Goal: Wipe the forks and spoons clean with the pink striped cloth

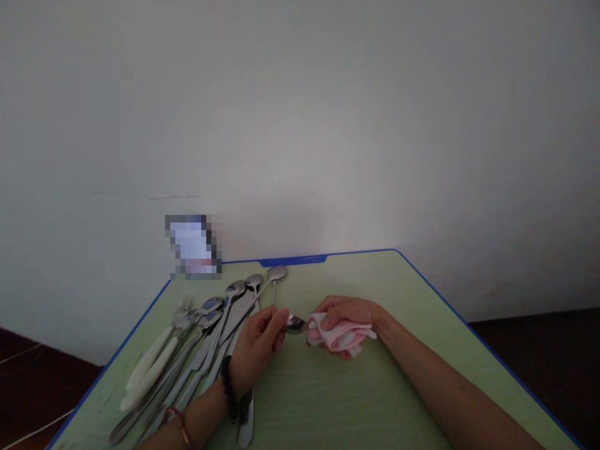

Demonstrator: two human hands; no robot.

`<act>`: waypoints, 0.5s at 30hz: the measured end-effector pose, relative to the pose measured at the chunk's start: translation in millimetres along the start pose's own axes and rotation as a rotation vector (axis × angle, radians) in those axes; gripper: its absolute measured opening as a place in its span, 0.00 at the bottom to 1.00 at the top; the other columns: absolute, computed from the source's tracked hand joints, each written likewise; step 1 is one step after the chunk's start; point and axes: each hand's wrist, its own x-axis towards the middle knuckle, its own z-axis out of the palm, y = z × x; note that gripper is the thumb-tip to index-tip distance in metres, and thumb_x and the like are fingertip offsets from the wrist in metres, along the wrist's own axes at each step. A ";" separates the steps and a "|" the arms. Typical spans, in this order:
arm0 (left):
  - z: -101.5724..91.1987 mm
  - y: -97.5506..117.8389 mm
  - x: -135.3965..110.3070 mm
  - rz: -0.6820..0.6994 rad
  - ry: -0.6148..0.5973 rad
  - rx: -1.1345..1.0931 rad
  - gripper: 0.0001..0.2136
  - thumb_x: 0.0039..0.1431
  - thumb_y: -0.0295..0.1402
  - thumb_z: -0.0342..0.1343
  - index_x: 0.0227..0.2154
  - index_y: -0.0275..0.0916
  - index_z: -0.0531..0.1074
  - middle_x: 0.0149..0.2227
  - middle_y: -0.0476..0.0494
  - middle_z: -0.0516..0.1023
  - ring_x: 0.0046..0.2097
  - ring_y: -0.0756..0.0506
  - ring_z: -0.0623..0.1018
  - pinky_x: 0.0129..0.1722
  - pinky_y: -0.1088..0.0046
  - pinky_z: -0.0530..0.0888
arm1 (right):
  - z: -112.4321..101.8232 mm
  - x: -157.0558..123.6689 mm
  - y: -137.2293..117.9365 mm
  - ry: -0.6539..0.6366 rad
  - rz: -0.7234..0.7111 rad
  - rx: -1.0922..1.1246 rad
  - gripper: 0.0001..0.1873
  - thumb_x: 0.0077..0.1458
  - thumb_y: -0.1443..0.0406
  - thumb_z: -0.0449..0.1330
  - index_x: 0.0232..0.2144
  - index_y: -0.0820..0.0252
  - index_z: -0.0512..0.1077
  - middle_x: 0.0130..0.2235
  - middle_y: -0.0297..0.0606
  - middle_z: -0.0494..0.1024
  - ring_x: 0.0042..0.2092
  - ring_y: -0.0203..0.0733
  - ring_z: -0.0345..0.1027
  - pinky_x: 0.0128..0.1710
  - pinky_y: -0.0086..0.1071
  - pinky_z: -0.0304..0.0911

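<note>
Pinched between the thumb and fingers of my left hand (pixel 265 334) is a shiny metal spoon (pixel 295 324), and part of its bowl shows between my two hands. My right hand (pixel 349 315) is closed around a crumpled pink and white cloth (pixel 344 336), which touches the spoon's right end. The rest of the spoon is hidden by the fingers and the cloth. Beneath and left of my left forearm lies a pile of metal cutlery, with several spoons (pixel 234 289) and forks (pixel 185 312), two having cream handles (pixel 150 365).
The light green table (pixel 375 400) has a blue rim and stands against a pale wall (pixel 300 125). At its back left corner a blurred-out device with a bright screen (pixel 192 244) leans. White cables (pixel 44 431) run along the dark floor at left.
</note>
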 end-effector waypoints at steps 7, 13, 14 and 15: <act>0.1 3.4 1.7 -0.066 0.041 -0.049 0.20 0.54 0.50 0.46 0.17 0.39 0.59 0.14 0.58 0.56 0.18 0.54 0.55 0.18 0.78 0.53 | -6.4 -0.5 4.7 -0.064 0.004 0.001 0.12 0.40 0.65 0.56 0.29 0.66 0.69 0.17 0.32 0.73 0.16 0.34 0.65 0.15 0.25 0.63; -1.1 4.0 0.7 0.014 -0.090 0.022 0.22 0.56 0.50 0.41 0.15 0.39 0.60 0.14 0.55 0.59 0.19 0.53 0.60 0.21 0.77 0.58 | -4.7 0.9 3.7 -0.010 0.034 -0.036 0.09 0.40 0.64 0.57 0.26 0.66 0.69 0.15 0.29 0.70 0.14 0.31 0.62 0.14 0.23 0.60; -1.6 3.8 0.5 0.016 -0.094 0.019 0.22 0.56 0.50 0.41 0.16 0.39 0.60 0.14 0.55 0.58 0.19 0.53 0.60 0.21 0.77 0.58 | -4.5 1.1 3.8 0.005 0.032 -0.039 0.09 0.40 0.65 0.57 0.26 0.66 0.69 0.15 0.29 0.70 0.14 0.31 0.62 0.14 0.22 0.60; -2.1 3.4 0.2 0.011 -0.100 0.012 0.22 0.56 0.50 0.42 0.16 0.39 0.61 0.13 0.56 0.58 0.18 0.53 0.59 0.20 0.77 0.57 | -4.6 1.2 4.1 0.018 0.031 -0.042 0.08 0.40 0.65 0.57 0.26 0.66 0.69 0.15 0.29 0.70 0.14 0.31 0.61 0.14 0.22 0.59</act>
